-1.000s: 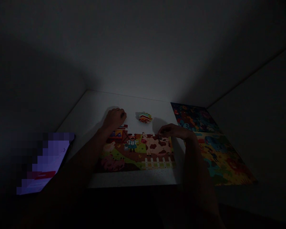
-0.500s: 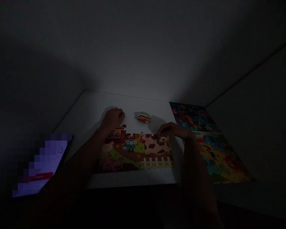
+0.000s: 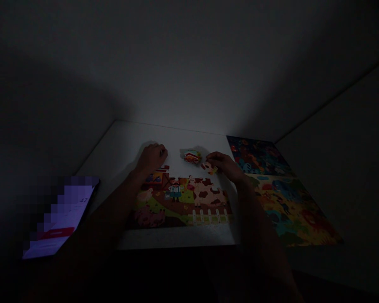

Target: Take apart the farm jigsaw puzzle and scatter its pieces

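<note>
Just below and left of the right hand's (image 3: 225, 166) fingertips is a small, flat, pale-pink jigsaw piece (image 3: 210, 168) with a brown patch and a yellow-green corner. The right hand is mostly closed, thumb and fingers drawn together on this piece; whether the piece also touches the surface (image 3: 177, 236) cannot be told. Immediately left of the same fingertips lies a small, multicoloured heap of loose jigsaw pieces (image 3: 192, 156), overlapping one another.

Nearer the wearer than both hands lies a partly assembled, multicoloured farm-scene jigsaw (image 3: 180, 202), showing a brown-spotted cow, a figure in blue, a pink pig and a white fence. Its far edge is stepped and uneven.

Beyond the barn section, left of the heap, the left hand (image 3: 152, 157) rests on the white surface with fingers loosely curled; whether anything is inside the curl cannot be told.

Right of the right hand lie a dark-blue printed picture (image 3: 259, 155) and, nearer the wearer, a yellow-and-teal printed animal picture (image 3: 292, 206). Left of the left forearm stands a dark-edged device with a lit purple screen (image 3: 73, 212), partly pixelated. Lighting is dim throughout.
</note>
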The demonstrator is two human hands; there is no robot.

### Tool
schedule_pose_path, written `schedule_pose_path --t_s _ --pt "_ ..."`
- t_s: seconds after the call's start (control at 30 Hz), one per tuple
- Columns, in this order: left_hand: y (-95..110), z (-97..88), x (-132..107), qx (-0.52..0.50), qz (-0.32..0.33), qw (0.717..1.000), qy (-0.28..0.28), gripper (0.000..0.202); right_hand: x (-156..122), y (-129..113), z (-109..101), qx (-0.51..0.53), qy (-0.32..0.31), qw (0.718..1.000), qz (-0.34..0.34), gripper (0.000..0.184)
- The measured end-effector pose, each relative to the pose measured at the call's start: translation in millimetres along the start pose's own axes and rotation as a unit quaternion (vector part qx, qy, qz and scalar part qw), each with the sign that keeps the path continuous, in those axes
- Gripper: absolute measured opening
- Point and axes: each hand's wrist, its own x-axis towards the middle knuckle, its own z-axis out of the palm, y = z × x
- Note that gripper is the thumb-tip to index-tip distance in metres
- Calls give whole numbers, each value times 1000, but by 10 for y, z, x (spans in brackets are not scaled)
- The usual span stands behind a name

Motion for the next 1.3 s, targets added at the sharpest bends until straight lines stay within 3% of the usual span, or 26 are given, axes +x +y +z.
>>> schedule_pose_path --t_s 0.3,0.57,0.8,1.0,1.3 --pt "-37 50 5 -29 2 999 29 26 160 118 217 119 138 983 -6 42" --pt "-19 -6 -20 -119 -7 991 64 22 171 108 311 158 124 979 32 44" --pt "-5 -73 -61 -114 -48 990 71 24 207 124 375 112 103 988 -7 45" --pt "8 -183 -84 -67 -93 992 61 27 233 178 378 -13 147 986 -82 40" --pt "-93 -354 -105 -27 -180 982 42 35 268 219 304 -44 173 980 -85 30"
